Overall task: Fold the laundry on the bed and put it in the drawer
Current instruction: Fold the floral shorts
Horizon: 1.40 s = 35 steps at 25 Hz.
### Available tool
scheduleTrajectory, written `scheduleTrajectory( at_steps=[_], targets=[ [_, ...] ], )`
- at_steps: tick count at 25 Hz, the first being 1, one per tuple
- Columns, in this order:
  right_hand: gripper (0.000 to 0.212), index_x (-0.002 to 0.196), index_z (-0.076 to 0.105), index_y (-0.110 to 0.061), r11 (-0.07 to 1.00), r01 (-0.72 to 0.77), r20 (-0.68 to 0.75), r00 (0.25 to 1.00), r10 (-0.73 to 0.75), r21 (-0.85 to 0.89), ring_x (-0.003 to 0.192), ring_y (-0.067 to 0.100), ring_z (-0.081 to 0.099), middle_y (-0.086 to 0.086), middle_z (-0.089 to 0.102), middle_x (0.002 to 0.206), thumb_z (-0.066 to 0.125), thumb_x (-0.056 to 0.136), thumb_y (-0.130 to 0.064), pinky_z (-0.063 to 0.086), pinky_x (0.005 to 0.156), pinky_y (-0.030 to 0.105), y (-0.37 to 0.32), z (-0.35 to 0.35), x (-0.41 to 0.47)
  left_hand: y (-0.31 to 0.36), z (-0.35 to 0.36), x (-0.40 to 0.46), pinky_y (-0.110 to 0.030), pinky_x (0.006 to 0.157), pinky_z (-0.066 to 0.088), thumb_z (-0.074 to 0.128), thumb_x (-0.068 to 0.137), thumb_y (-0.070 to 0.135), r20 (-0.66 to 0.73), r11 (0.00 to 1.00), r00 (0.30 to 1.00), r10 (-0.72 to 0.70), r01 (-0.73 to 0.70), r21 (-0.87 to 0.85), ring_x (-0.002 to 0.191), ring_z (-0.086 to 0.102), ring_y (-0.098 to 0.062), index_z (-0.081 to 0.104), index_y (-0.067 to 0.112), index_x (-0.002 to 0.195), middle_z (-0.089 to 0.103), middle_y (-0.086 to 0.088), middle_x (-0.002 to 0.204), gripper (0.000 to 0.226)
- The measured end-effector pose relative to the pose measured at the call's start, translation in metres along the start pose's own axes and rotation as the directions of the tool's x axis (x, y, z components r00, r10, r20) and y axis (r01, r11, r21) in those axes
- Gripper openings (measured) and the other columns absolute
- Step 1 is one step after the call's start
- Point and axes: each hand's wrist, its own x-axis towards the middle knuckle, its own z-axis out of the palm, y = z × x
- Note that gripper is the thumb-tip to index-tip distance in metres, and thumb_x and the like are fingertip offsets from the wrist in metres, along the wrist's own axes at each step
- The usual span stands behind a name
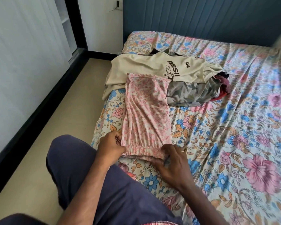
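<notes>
Both hands pinch the pink trousers [146,114] by the waistband: left hand [111,146], right hand [172,161]. They lie flat on the bed [234,127], touching the pile of clothes [177,75].

A pink-on-white floral print is noted on the garment [146,111]. Beige with black lettering is recorded on the T-shirt [152,67]; a grey leaf-like pattern on the cloth [191,93] beneath it. The bedsheet [225,127] is cream with pink, blue and orange flowers. The headboard [201,18] is blue, the trousers [81,168] navy, the floor [44,143] beige.
</notes>
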Motion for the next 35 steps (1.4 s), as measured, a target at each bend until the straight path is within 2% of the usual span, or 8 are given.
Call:
scheduleTrajectory(
  at_steps=[4,8,12,17,22,25,29,35],
  targets=[
    [0.043,0.116,0.061,-0.025,0.996,0.048,-0.021,0.999,-0.046,0.071,0.09,-0.002,0.054,-0.016,0.052,0.108,0.083,0.082,-0.04,0.05,0.08,0.019,0.002,-0.009,0.003,0.002,-0.001,-0.003,-0.027,0.056,0.041,0.089,0.068,0.004,0.011,1.0,1.0,0.011,-0.011,0.006,0.058,0.053,-0.011,0.06,0.013,0.083,0.059,0.004,0.068,0.034],
    [0.034,0.106,0.064,-0.019,0.989,0.146,-0.095,0.985,-0.143,0.029,0.08,0.009,0.06,-0.009,0.058,0.1,0.083,0.08,-0.011,0.06,0.068,0.036,0.011,-0.011,0.007,-0.001,-0.006,-0.001,-0.029,0.06,0.049,0.09,0.066,-0.001,0.021,0.986,0.999,-0.049,0.052,-0.157,0.063,0.056,-0.013,0.064,0.009,0.085,0.064,-0.001,0.071,0.034],
    [0.042,0.114,0.055,-0.026,0.99,0.134,0.02,0.991,-0.135,0.032,0.089,0.004,0.054,-0.012,0.047,0.11,0.08,0.082,-0.036,0.054,0.077,0.02,0.007,-0.008,0.006,-0.004,-0.003,0.003,-0.029,0.059,0.048,0.088,0.066,-0.004,0.043,0.994,0.998,-0.052,0.056,-0.095,0.063,0.054,-0.015,0.064,0.007,0.085,0.063,-0.004,0.071,0.033],
    [0.031,0.104,0.058,-0.02,0.983,0.18,-0.077,0.98,-0.182,-0.034,0.073,0.016,0.062,-0.007,0.056,0.097,0.077,0.081,-0.028,0.058,0.06,0.036,0.009,-0.006,0.006,-0.005,0.004,0.007,-0.025,0.059,0.047,0.09,0.066,-0.002,0.025,0.999,0.999,0.03,-0.029,-0.021,0.062,0.051,-0.012,0.061,0.008,0.083,0.061,-0.003,0.072,0.035],
    [0.036,0.115,0.062,-0.029,0.947,0.314,0.006,0.949,-0.314,-0.062,0.116,0.007,0.055,-0.011,0.06,0.122,0.061,0.086,-0.05,0.042,0.1,0.046,0.024,-0.028,0.01,0.003,-0.007,0.001,-0.028,0.098,0.046,0.086,0.077,0.019,0.178,0.844,0.867,0.465,-0.495,0.206,0.106,0.055,-0.007,0.066,0.023,0.102,0.055,0.011,0.11,0.034],
    [0.052,0.137,0.052,-0.035,0.898,0.424,0.167,0.9,-0.404,-0.114,0.15,0.002,0.028,-0.015,0.046,0.154,0.058,0.087,-0.024,0.024,0.118,0.05,0.038,-0.042,0.027,0.006,-0.011,0.001,-0.038,0.119,0.025,0.078,0.081,0.047,0.505,0.655,0.79,0.347,-0.589,0.473,0.137,0.036,-0.005,0.054,0.034,0.139,0.045,0.017,0.143,0.064],
    [0.07,0.159,0.021,-0.039,0.808,0.545,0.457,0.79,-0.408,-0.221,0.156,0.004,-0.005,-0.014,0.013,0.169,0.049,0.096,-0.026,-0.002,0.125,0.041,0.037,-0.04,0.055,0.008,-0.008,0.012,-0.04,0.117,0.023,0.077,0.08,0.047,0.535,0.599,0.793,0.292,-0.588,0.544,0.14,0.032,-0.006,0.039,0.035,0.15,0.038,0.016,0.152,0.081],
    [0.064,0.159,0.013,-0.041,0.81,0.544,0.479,0.783,-0.398,-0.217,0.154,0.003,0.012,-0.012,0.019,0.165,0.039,0.101,-0.04,0.011,0.128,0.045,0.043,-0.028,0.07,0.002,-0.005,0.019,-0.043,0.113,0.035,0.076,0.086,0.018,0.479,0.577,0.81,0.34,-0.581,0.574,0.136,0.035,-0.009,0.039,0.032,0.148,0.039,0.011,0.142,0.074]
  ],
)
